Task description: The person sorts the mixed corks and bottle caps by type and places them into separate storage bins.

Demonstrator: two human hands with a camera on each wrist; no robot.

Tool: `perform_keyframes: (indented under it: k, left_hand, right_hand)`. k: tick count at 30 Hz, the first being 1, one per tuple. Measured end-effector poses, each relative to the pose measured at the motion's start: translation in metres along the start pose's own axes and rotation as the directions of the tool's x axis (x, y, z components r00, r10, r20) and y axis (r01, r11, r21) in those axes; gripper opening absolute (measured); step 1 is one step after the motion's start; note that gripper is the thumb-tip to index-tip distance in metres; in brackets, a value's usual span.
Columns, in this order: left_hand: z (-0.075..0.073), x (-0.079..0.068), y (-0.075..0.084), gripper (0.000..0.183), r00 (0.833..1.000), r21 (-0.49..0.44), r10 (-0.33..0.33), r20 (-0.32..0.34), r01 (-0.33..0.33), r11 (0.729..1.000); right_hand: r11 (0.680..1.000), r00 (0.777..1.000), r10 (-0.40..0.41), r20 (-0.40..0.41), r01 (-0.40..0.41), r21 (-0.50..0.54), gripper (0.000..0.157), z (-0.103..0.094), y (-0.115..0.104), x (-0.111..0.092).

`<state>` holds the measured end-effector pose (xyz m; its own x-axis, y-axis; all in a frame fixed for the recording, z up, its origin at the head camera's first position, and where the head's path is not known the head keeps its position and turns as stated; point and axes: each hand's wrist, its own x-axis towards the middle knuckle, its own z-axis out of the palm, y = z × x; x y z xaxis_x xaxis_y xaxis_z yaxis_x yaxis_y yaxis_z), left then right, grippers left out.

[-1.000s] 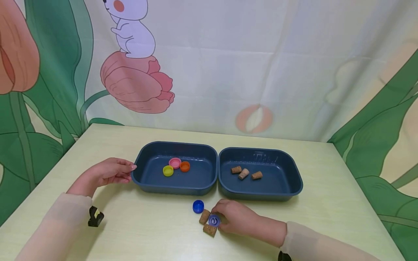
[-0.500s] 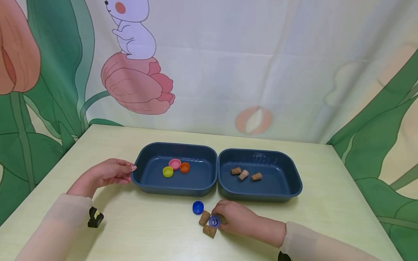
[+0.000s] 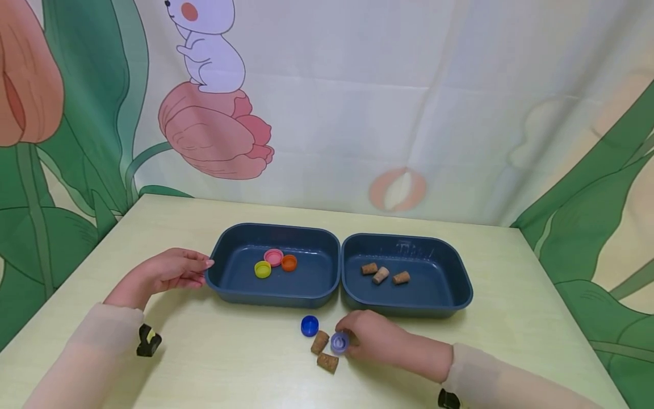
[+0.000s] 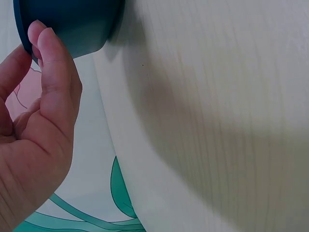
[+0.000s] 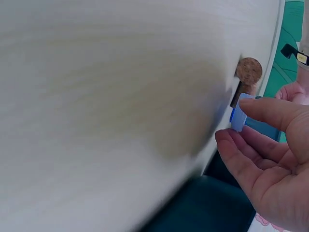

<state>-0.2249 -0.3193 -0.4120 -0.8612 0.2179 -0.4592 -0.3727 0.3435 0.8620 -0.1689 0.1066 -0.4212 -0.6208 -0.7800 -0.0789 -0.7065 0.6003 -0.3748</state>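
Observation:
At the left end of the left dark blue tray (image 3: 276, 299), my left hand (image 3: 164, 272) pinches the rim between thumb and fingers, as the left wrist view shows. My right hand (image 3: 375, 341) holds a light purple bottle cap (image 3: 339, 343) by its edges, thumb and fingertips on opposite sides. In the right wrist view the cap (image 5: 239, 113) is seen edge-on over the table. Left of that hand lie two corks (image 3: 320, 342) and a blue bottle cap (image 3: 309, 326). Pink (image 3: 273, 257), yellow (image 3: 263, 269) and orange (image 3: 289, 263) bottle caps rest in the left tray.
A second dark blue tray (image 3: 403, 310) stands against the left one's right end, with three corks (image 3: 380, 275) inside. Both stand on a pale wooden table (image 3: 230, 363). Behind it hangs a printed curtain (image 3: 327, 113).
My right hand has shifted slightly right and away from the loose corks, carrying the light purple bottle cap. The left hand keeps its place at the tray rim.

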Motion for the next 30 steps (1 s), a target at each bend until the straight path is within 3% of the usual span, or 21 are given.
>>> perform_keyframes:
  k: [18,30]
  left_hand:
    - [0.0,0.0,0.005,0.018,1.0,0.0,-0.018,-0.003,0.018,1.0]
    - [0.0,-0.001,0.005,0.024,1.0,-0.005,-0.017,0.001,0.017,1.0]
  right_hand:
    - [0.979,0.99,0.109,0.088,-0.122,0.165,0.025,-0.053,-0.009,0.002]
    - [0.989,0.993,0.091,0.07,-0.098,0.111,0.02,-0.072,-0.008,0.01]
